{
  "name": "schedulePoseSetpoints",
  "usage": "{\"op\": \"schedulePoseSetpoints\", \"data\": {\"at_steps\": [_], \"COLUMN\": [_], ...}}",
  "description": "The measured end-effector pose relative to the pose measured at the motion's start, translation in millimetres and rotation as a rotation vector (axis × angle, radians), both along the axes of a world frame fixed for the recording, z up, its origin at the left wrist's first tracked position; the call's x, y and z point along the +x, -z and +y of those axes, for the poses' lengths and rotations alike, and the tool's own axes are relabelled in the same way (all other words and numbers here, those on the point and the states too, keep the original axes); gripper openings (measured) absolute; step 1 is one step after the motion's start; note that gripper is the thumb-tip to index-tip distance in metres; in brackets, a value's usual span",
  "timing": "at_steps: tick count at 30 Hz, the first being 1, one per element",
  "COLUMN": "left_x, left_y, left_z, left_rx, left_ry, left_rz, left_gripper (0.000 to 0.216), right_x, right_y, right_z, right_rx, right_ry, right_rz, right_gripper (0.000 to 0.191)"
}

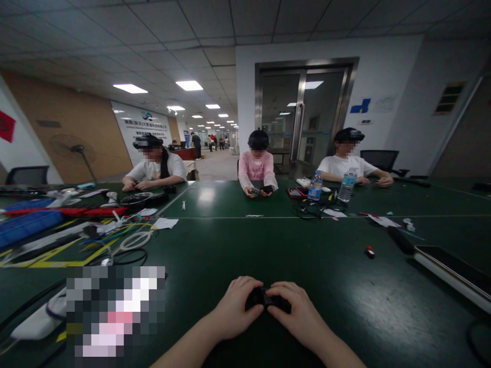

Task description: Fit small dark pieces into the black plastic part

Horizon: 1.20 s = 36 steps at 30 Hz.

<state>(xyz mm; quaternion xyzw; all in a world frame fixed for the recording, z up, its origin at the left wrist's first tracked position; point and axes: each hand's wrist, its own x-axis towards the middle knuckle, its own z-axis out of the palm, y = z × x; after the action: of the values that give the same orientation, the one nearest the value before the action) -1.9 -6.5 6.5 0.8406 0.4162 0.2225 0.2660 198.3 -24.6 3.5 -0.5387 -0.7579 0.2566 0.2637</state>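
Note:
A small black object (264, 297) is held low over the green table (245, 250), close to its near side. My left hand (235, 309) is closed around the left end, with fingers over the top and the thumb at the near side. On the other end, my right hand (298, 313) grips in the same way. Both thumbs nearly meet at the middle. Fingers cover most of the black object, so its exact kind cannot be made out.
Cables (134, 240), a blue basket (30, 227) and a white power strip (40, 317) lie to the left. Water bottles (315, 187) stand at the far right-centre. A small red item (370, 251) and a flat device (452, 271) lie right. Three people in headsets sit opposite.

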Motion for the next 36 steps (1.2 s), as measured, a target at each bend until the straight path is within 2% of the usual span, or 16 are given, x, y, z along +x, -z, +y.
{"op": "schedulePoseSetpoints", "data": {"at_steps": [23,31,36], "left_x": [0.0,-2.1,-0.9], "left_y": [2.0,7.3,7.8], "left_z": [0.9,2.9,3.0], "left_rx": [0.015,0.021,0.018], "left_ry": [0.010,0.017,0.005], "left_rz": [0.002,-0.010,-0.006], "left_gripper": [0.039,0.047,0.043], "right_x": [1.3,1.0,0.2], "right_y": [0.2,-0.1,-0.4], "right_z": [-0.4,0.2,-0.8], "right_rx": [-0.004,-0.002,0.003], "right_ry": [0.004,-0.001,0.006], "right_rz": [-0.007,-0.004,-0.007], "right_gripper": [0.025,0.023,0.023]}}
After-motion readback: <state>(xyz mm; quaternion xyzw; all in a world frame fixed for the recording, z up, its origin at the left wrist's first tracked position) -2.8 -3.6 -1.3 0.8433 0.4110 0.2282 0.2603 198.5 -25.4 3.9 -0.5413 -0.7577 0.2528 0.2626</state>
